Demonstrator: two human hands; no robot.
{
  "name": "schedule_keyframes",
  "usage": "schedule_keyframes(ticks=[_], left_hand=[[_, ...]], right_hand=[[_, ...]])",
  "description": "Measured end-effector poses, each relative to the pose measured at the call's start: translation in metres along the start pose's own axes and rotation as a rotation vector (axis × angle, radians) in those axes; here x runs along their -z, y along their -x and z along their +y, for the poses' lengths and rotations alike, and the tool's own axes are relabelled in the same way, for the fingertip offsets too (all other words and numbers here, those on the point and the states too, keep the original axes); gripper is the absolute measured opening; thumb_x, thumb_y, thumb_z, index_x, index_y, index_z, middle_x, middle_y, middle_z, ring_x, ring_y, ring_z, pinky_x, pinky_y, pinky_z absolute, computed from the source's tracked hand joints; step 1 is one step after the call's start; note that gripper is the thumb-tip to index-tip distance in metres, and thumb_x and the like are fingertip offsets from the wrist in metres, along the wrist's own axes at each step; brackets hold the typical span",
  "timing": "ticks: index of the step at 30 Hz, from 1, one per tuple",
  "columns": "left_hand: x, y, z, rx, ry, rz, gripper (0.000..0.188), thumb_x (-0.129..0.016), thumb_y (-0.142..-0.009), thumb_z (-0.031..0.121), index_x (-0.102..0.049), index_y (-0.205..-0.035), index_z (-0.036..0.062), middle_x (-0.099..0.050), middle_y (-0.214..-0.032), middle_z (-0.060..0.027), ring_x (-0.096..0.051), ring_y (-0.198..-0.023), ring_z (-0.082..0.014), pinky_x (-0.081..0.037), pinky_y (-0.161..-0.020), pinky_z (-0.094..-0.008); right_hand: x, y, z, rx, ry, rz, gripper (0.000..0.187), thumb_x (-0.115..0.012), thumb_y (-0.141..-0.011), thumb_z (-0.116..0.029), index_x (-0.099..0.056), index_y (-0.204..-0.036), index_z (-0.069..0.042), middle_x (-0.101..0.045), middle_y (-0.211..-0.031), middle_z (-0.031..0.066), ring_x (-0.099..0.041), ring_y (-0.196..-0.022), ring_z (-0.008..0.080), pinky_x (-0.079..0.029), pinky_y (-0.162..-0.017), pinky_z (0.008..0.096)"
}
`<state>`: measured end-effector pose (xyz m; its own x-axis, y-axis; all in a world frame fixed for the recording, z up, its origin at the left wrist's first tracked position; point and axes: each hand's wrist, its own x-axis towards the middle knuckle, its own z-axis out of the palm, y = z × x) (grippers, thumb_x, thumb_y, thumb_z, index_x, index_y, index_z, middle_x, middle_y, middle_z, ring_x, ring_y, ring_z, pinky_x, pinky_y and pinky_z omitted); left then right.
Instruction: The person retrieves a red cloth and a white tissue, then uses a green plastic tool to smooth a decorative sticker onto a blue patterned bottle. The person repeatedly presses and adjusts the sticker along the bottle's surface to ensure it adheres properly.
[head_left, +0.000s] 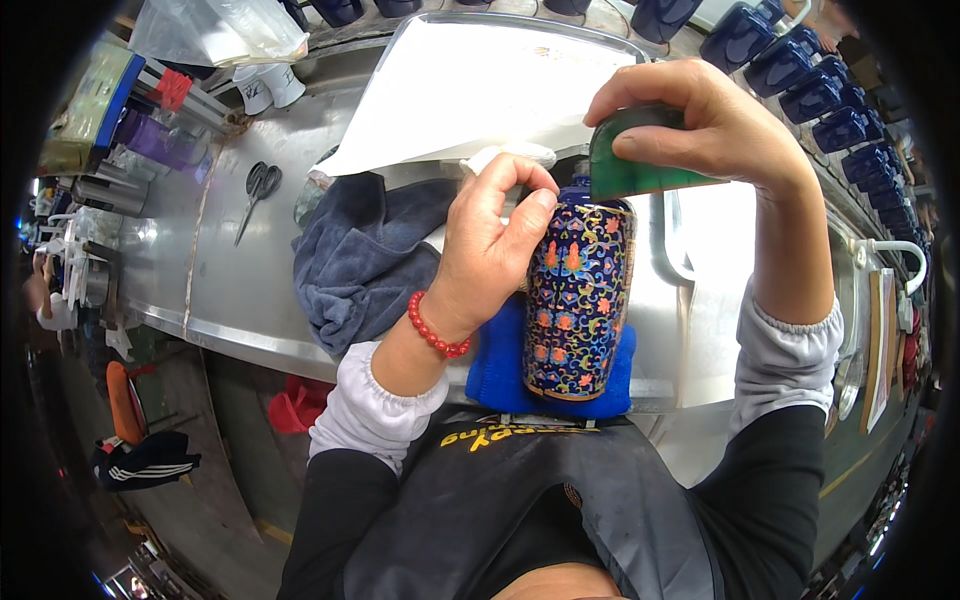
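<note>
A dark blue vase with a dense floral pattern in orange, green and pink lies with its neck pointing away from me. Under it is a bright blue cloth at the table's near edge. My left hand is at the vase's left shoulder, thumb and forefinger brought together in a pinch. Whatever is between those fingertips is too small to tell. In my right hand, a green scraper is gripped between thumb and fingers. Its straight edge hangs over the vase's neck and right shoulder.
Left of the vase lies a crumpled grey-blue towel, with black-handled scissors farther left. A tray with white paper spreads beyond it. Several plain dark blue vases line the far right. A white pipe stands at right.
</note>
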<state>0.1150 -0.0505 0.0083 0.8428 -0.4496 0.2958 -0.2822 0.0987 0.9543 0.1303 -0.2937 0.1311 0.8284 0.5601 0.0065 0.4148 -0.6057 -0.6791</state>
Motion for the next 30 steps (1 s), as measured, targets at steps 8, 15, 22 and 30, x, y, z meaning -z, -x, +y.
schedule_keyframes(ticks=[8,15,22,30], left_hand=[[0.000,0.001,-0.001,0.009,0.006,0.012,0.015,-0.060,-0.097,0.015,-0.063,-0.099,0.0010,-0.064,-0.093,-0.0096,-0.059,-0.090,-0.0205,-0.047,-0.085,-0.0336],[0.003,0.001,0.000,0.024,0.002,-0.052,0.016,-0.055,-0.101,0.013,-0.060,-0.107,-0.0014,-0.059,-0.101,-0.0027,-0.052,-0.096,-0.0090,-0.044,-0.089,-0.0247],[0.001,0.000,-0.001,-0.025,0.011,0.002,0.015,-0.061,-0.098,0.015,-0.062,-0.101,0.0002,-0.063,-0.095,-0.0071,-0.057,-0.092,-0.0168,-0.046,-0.087,-0.0312],[0.002,-0.004,0.004,-0.055,-0.078,-0.051,0.016,-0.060,-0.101,0.015,-0.061,-0.105,-0.0006,-0.060,-0.098,-0.0027,-0.054,-0.094,-0.0099,-0.045,-0.088,-0.0259]], right_hand=[[0.002,-0.010,-0.004,-0.010,-0.015,-0.097,0.026,-0.071,-0.090,-0.008,-0.069,-0.113,0.001,-0.071,-0.101,0.0076,-0.067,-0.093,0.0137,-0.054,-0.087,0.0291],[-0.004,-0.003,-0.007,0.060,0.057,-0.023,0.027,-0.073,-0.090,-0.013,-0.070,-0.113,-0.001,-0.072,-0.097,0.0083,-0.068,-0.089,0.0157,-0.055,-0.083,0.0299],[-0.021,0.017,-0.007,0.074,0.043,0.156,0.024,-0.072,-0.092,-0.011,-0.069,-0.113,0.000,-0.073,-0.093,0.0083,-0.068,-0.082,0.0131,-0.055,-0.075,0.0280],[-0.042,0.039,-0.009,0.089,0.055,0.359,0.025,-0.075,-0.089,-0.008,-0.071,-0.112,0.001,-0.072,-0.092,0.0085,-0.069,-0.080,0.0154,-0.053,-0.072,0.0273]])
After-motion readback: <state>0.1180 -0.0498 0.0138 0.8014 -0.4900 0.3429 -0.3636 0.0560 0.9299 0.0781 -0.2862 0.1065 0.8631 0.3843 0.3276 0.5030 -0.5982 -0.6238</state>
